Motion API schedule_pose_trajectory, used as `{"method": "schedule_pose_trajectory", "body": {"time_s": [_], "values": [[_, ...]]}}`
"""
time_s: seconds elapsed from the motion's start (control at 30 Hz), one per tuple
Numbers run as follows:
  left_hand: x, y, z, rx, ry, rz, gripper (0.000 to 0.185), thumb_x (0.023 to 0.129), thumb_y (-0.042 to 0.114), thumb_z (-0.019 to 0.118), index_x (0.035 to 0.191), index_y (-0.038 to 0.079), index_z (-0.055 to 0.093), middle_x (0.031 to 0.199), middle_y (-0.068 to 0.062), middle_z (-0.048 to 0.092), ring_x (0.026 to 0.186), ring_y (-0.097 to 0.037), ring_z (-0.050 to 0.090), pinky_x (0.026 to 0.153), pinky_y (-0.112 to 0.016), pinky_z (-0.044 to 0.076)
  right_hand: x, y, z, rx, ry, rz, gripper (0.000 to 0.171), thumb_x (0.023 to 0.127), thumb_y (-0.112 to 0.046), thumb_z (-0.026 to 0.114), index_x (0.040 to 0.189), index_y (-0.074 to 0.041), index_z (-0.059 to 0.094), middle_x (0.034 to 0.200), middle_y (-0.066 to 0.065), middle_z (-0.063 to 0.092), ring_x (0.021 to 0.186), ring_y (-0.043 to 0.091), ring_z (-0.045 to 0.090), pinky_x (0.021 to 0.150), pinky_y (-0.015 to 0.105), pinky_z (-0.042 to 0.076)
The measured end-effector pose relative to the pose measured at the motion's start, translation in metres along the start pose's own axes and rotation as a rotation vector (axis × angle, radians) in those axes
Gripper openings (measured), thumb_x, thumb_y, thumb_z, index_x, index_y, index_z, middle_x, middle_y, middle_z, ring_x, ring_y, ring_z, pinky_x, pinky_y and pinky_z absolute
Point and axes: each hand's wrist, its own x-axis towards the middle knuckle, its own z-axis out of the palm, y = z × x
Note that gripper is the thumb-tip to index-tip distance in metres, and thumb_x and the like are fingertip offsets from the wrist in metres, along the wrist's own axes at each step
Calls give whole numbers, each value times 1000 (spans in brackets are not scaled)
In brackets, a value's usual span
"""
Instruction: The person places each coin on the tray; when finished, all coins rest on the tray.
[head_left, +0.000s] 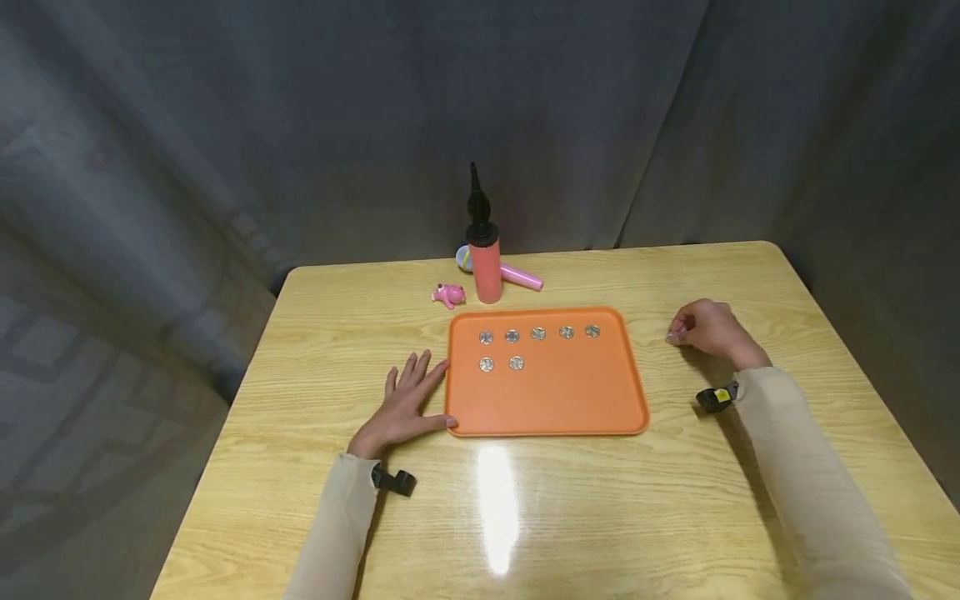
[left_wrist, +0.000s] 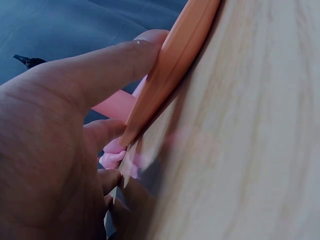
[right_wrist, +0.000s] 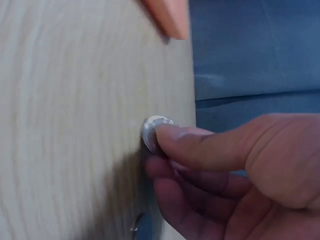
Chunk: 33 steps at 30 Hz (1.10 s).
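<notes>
An orange tray (head_left: 562, 400) lies on the table, with several silver coins (head_left: 537, 334) in a longer back row and two more in a shorter row before it. My left hand (head_left: 401, 412) has its fingers spread on the table, thumb and index fingertip touching the tray's left rim; the left wrist view shows them against the tray's edge (left_wrist: 167, 70). To the right of the tray, my right hand (head_left: 708, 329) pinches a silver coin (right_wrist: 149, 132) between thumb and fingers, close over the wood. Beneath those fingers, a shiny curved edge (right_wrist: 135, 227) shows at the bottom.
Behind the tray stands a pink hand pump (head_left: 487, 271) with a black top. A pink-handled toy (head_left: 521, 277) lies partly hidden behind it, and a small pink animal figure (head_left: 450, 294) is to its left. Grey curtains (head_left: 360, 125) hang around the wooden table (head_left: 330, 350).
</notes>
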Motion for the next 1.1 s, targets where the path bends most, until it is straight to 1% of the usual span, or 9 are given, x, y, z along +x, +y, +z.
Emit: {"method": "schedule_pose_trajectory", "body": {"time_s": [0.1,0.2,0.37,0.53,0.7,0.83,0.97,1.1], "values": [[0,0,0,7,2,3,98,86,50,74,162,24,18,171,-15,0,158,-38,-9,121,-66,-12,0,-2,-1,88,-19,16,14,89,-10,74,92,4,71,76,6,68,69,13,54,63,23,43],[0,0,1,9,6,4,98,85,51,74,162,24,19,171,-15,0,158,-38,-9,121,-66,-12,1,-7,0,167,-30,16,15,91,-7,71,99,6,71,82,9,72,69,9,58,61,21,49],[0,0,1,7,6,3,98,85,52,73,162,25,18,171,-14,0,158,-38,-9,121,-66,-12,3,-20,2,287,-48,18,19,95,-5,66,107,8,70,88,13,72,71,6,64,63,24,58],[1,-1,1,10,7,4,98,85,51,73,162,25,18,171,-14,-1,158,-38,-9,122,-66,-12,8,-34,9,383,-95,12,21,96,-4,64,112,10,68,91,12,74,73,6,68,68,26,61],[1,-2,1,13,6,2,98,85,51,73,162,25,18,171,-14,-1,158,-38,-9,122,-65,-12,15,-53,20,425,-157,-33,21,94,-3,65,110,10,69,90,12,75,74,6,68,68,27,60],[1,-1,1,8,4,0,98,85,51,74,162,25,18,171,-14,-1,158,-38,-9,122,-65,-12,20,-70,32,445,-188,-89,18,93,1,66,106,12,70,82,14,74,69,8,66,63,24,57],[1,-2,1,17,4,-1,98,85,52,73,162,25,18,171,-14,-1,158,-38,-9,122,-65,-11,28,-87,46,450,-220,-122,13,91,3,66,101,12,70,77,12,72,66,9,63,59,21,54],[1,-2,1,17,7,0,98,85,52,73,162,25,19,171,-14,-1,158,-38,-8,122,-65,-11,35,-103,59,432,-242,-138,10,89,5,67,98,10,71,76,10,71,64,10,60,58,21,52]]}}
